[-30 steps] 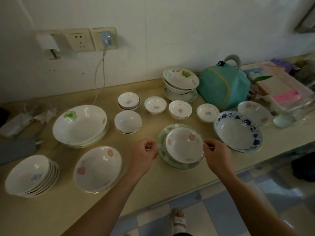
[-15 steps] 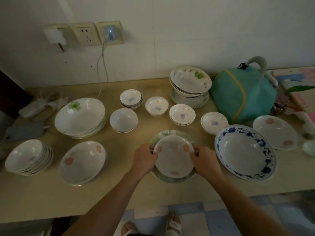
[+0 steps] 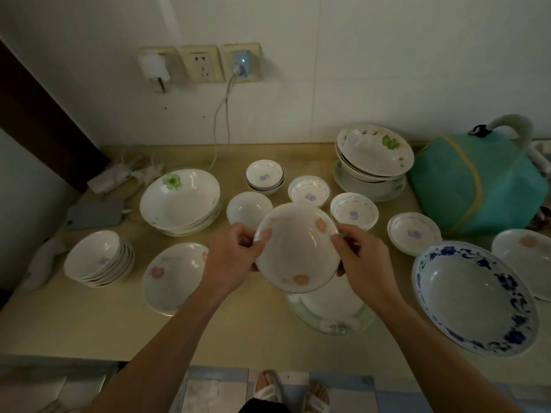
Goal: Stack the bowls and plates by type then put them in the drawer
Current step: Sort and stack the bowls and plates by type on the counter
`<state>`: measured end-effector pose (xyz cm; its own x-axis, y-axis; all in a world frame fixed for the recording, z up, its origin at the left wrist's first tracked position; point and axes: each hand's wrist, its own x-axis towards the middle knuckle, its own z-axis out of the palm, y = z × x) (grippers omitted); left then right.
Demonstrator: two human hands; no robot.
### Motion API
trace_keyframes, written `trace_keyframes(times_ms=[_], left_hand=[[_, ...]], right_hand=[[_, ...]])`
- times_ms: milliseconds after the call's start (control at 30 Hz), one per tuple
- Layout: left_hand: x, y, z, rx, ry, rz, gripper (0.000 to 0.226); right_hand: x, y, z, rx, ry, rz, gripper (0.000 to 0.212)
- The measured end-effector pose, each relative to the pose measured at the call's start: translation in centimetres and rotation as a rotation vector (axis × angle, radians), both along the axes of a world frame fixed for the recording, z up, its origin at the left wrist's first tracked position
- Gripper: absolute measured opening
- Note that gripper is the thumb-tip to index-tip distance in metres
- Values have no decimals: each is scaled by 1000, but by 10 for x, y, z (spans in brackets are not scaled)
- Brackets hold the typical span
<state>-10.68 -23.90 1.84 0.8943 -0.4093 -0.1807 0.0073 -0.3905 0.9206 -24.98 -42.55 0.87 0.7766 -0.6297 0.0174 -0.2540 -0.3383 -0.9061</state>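
Both hands on the pink-flower dish (image 3: 296, 248): left hand (image 3: 235, 260) and right hand (image 3: 362, 260) pinching opposite rims, dish held off the counter, tilted, above the green-rimmed plate (image 3: 331, 315). Matching pink dish (image 3: 174, 275) just left of the left hand, another (image 3: 524, 260) far right. Progress: early. Some stacks formed (bowl stack (image 3: 100, 259) far left), small bowls scattered beyond the hands, nothing in a drawer, drawer not in view. Room: crowded beyond and to both sides; counter edge (image 3: 89, 357) near the forearms, bare strip there.
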Motion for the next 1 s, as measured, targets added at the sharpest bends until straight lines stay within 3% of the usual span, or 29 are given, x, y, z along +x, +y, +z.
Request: trace_keyframes(times_ms=[167, 400, 800, 1000], left_hand=[[27, 55, 10, -80, 13, 147, 24], [62, 159, 0, -90, 124, 414, 27], [66, 199, -36, 19, 210, 429, 22], [65, 200, -35, 85, 189, 413, 21]], right_hand=[[31, 22, 0, 157, 17, 71, 21], [52, 59, -42, -47, 209, 70, 25], [131, 77, -59, 300, 248, -13, 39], [160, 80, -67, 357, 264, -96, 51]])
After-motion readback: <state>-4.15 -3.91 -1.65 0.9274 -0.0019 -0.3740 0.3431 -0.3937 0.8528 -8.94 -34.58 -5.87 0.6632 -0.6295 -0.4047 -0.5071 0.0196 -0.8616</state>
